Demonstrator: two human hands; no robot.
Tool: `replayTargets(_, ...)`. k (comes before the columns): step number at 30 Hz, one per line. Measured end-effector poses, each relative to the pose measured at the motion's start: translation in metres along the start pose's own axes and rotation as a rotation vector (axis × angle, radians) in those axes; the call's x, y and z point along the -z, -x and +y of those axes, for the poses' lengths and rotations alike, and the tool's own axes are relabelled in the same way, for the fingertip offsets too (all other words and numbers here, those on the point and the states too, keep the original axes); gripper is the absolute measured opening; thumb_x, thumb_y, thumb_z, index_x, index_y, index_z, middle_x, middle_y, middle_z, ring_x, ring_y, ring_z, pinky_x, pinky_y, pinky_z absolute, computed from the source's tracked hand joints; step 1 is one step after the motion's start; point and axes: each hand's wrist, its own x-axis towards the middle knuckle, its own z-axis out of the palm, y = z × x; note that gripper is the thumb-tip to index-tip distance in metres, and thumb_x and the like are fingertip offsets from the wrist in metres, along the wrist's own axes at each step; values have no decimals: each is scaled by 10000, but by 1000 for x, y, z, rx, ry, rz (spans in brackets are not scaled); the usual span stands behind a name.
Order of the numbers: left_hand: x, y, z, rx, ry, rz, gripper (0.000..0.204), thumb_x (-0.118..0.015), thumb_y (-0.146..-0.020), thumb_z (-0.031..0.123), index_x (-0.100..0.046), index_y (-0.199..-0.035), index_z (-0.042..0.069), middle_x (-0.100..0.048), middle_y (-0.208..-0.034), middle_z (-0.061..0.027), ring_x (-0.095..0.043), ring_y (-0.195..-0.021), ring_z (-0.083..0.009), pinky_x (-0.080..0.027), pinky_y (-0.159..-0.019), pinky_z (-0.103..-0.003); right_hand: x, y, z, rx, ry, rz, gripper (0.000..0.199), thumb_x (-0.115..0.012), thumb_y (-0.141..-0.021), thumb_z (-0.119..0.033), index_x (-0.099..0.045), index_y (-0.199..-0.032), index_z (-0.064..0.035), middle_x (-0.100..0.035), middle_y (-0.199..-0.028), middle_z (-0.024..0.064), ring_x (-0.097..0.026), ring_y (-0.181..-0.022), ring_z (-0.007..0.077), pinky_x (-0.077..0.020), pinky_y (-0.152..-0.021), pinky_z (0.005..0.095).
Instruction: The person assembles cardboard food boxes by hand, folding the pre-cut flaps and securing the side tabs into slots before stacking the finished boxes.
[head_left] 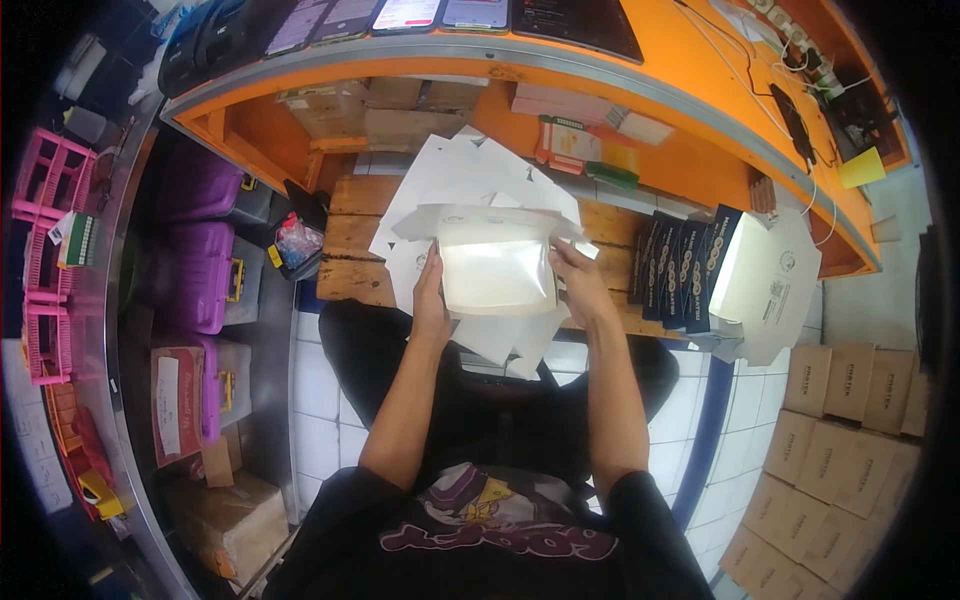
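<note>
Biggest first: orange desk with a grey metal edge [665,80] spans the far side, curving down to the right. Stacked plain brown cardboard boxes [830,465] fill the lower right. Low slatted wooden bench [355,215] sits in front of the person, below the desk edge. Grey plastic bins with purple lids [200,275] line the left, under a metal shelf edge. Pink plastic racks [45,260] are further out, at the left rim.

On the bench: loose pile of flat white cardboard sheets [475,170], corners fanned out. To its right, row of upright dark blue printed boxes [690,270], packed side by side; a white cardboard piece with small dark print [775,280] is at the row's right end.

Main item: open white cardboard carton [497,275], shiny inside facing up, far flap standing. It's over the near part of the pile, between both hands; can't tell if its base touches the sheets.

Left hand [430,297] is pressed along the carton's left wall, fingers close together. Right hand [582,283] pinches the right wall near the far corner.

Smallest: row of slim phones [405,14], some screens lit, on the desk's far left part.
</note>
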Motion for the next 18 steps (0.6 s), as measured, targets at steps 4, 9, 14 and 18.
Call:
replayTargets(4, -4, 5, 10, -3, -32, 2, 488, -403, -1122, 236, -391, -1535, -24, -524, -1463, -119, -501, -1351, -206, -408, -1125, -338, -9, -7, 2, -7, 8, 52, 510, -573, -1047, -232, -529, -1453, 74, -614, -1417, 207, -592, -1291, 269, -462, -1078, 335)
replayTargets(9, -10, 2, 2, -17, -38, 61, 415, -488, -1097, 193, -458, -1465, 4, -567, -1373, -104, -557, -1251, -188, -464, -1046, -326, 11, -39, 17, 75, 238, 55, 482, -526, -1042, -272, -611, -1344, 95, -697, -1248, 196, -651, -1156, 267, -501, -989, 342)
replayTargets(14, 10, 6, -2, -31, -3, 111, 303, -555, -1071, 181, -536, -1313, -1, -623, -1238, -83, -621, -1105, -179, -512, -959, -343, -6, -21, -19, -105, 189, -59, 431, -541, -1020, -283, -652, -1272, 49, -701, -1119, 116, -671, -954, 226, -558, -809, 372)
replayTargets(18, 16, 5, -10, 28, -7, 68, 370, -536, -1069, 199, -503, -1377, -1, -613, -1304, -102, -592, -1207, -216, -473, -1032, -374, 8, -37, -1, -46, 273, -57, 440, -529, -1022, -315, -658, -1263, 30, -701, -1093, 116, -673, -925, 227, -570, -759, 393)
